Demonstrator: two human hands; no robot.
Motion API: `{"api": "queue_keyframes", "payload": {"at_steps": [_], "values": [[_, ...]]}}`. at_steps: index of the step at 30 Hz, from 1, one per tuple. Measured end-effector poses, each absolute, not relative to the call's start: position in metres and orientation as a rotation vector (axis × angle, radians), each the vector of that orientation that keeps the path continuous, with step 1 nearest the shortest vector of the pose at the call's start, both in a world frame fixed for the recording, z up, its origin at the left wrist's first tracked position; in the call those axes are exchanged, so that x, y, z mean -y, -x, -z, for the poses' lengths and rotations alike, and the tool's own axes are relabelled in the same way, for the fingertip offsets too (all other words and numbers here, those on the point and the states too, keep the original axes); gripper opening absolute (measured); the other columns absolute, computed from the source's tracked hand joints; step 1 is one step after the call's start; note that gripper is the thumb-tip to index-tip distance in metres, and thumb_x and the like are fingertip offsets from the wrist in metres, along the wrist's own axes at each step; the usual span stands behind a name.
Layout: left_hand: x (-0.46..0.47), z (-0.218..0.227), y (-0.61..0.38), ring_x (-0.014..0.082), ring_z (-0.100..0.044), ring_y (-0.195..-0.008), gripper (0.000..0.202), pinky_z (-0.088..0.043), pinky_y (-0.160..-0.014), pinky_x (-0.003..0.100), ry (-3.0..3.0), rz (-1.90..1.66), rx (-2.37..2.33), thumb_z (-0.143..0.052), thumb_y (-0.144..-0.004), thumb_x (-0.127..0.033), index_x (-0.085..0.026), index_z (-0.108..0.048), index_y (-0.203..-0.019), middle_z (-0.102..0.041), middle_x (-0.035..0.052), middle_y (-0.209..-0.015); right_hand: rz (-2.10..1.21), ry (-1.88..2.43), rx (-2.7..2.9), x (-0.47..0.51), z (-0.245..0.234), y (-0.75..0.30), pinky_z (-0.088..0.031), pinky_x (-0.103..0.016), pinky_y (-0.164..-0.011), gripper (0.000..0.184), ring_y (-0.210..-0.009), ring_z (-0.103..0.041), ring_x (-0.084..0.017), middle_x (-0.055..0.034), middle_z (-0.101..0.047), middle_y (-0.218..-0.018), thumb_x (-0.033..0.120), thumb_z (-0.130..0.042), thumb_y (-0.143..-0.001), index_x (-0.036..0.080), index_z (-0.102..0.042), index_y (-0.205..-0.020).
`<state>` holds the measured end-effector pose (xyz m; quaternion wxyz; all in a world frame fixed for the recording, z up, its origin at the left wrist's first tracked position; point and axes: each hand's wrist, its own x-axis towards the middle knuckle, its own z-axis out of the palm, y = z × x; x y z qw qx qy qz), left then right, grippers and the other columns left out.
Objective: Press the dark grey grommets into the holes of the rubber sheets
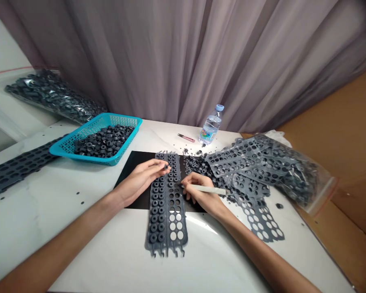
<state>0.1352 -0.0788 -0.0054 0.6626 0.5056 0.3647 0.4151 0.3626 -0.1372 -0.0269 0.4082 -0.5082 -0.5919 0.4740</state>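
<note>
Left hand (pixel 140 179): rests palm down on the black mat (pixel 131 167), at the upper left edge of the sheet (pixel 166 219). The thumb and forefinger are pinched together on a small grey ring (pixel 166 167).
Right hand (pixel 201 194): lies just right of the sheet, with the fingers wrapped round a thin white tool (pixel 208 189), held like a pen.
Tool: lies nearly level, and its tip meets the sheet's right edge about a third of the way down.
Sheet: a long grey rubber strip lying lengthwise between the hands. Its far half is on the mat and its near half on the white worktop (pixel 79 232). The left columns are full of rings and the right columns are mostly open holes.
Loose rings (pixel 195 162): a small heap on the mat, just beyond the right hand.
Bag (pixel 295 175): clear plastic, at the right and stuffed with holed sheets. More of these spill out flat beside the right hand.
Basket (pixel 79 138): turquoise, at the far left and well apart from the hands, part filled with grey rings.
Bottle (pixel 211 126): clear with a blue cap, upright behind the mat.
Snips (pixel 186 138): pink-handled, lying left of the bottle.
Far left: a second bag of dark parts (pixel 51 95) and a slotted grey strip (pixel 15 167).
Behind: a grey curtain (pixel 183 53).
</note>
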Motion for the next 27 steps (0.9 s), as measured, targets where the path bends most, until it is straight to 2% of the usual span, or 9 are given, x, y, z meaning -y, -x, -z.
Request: {"api": "queue_keyframes", "payload": {"at_steps": [4,8,19,23,27], "values": [[0.088,0.009,-0.134,0.0264,-0.068,-0.124,0.027,-0.045,-0.118,0.041,-1.022,-0.766,-0.758,-0.070,-0.096,-0.033,-0.019,-0.073,-0.118,-0.077,0.0121,-0.120,-1.124,1.273,1.394,0.137,0.025,-0.363,-0.045,-0.019,-0.040,0.011,-0.051,-0.056,-0.011,0.0010,-0.064,-0.071,0.031,-0.061,-0.089,0.020,-0.060,-0.089],[0.095,0.009,-0.138,0.0270,-0.065,-0.129,0.029,-0.043,-0.121,0.039,-1.009,-0.695,-0.707,-0.066,-0.099,-0.035,-0.017,-0.074,-0.120,-0.077,0.0133,-0.122,-1.082,1.294,1.409,0.136,0.028,-0.365,-0.046,-0.020,-0.039,0.012,-0.049,-0.056,-0.011,0.0017,-0.063,-0.071,0.032,-0.061,-0.090,0.020,-0.059,-0.089],[0.095,0.005,-0.140,0.0299,-0.064,-0.131,0.023,-0.043,-0.122,0.040,-0.891,-0.679,-0.629,-0.062,-0.096,-0.020,-0.011,-0.079,-0.109,-0.075,0.0165,-0.126,-1.047,1.294,1.501,0.136,0.033,-0.366,-0.048,-0.019,-0.041,0.015,-0.051,-0.057,-0.011,0.0010,-0.063,-0.070,0.035,-0.059,-0.094,0.021,-0.060,-0.089],[0.097,0.003,-0.141,0.0293,-0.064,-0.131,0.024,-0.043,-0.122,0.037,-0.898,-0.667,-0.648,-0.062,-0.094,-0.019,-0.009,-0.079,-0.107,-0.076,0.0172,-0.124,-1.046,1.301,1.517,0.136,0.033,-0.367,-0.048,-0.020,-0.042,0.013,-0.052,-0.059,-0.012,0.0011,-0.063,-0.072,0.034,-0.059,-0.094,0.021,-0.060,-0.090],[0.095,-0.008,-0.137,0.0296,-0.067,-0.127,0.028,-0.046,-0.119,0.039,-1.019,-0.715,-0.705,-0.061,-0.096,-0.025,-0.010,-0.075,-0.114,-0.076,0.0172,-0.124,-1.031,1.316,1.532,0.137,0.032,-0.366,-0.048,-0.020,-0.042,0.012,-0.051,-0.058,-0.012,0.0013,-0.063,-0.071,0.032,-0.059,-0.094,0.021,-0.060,-0.091]]}}
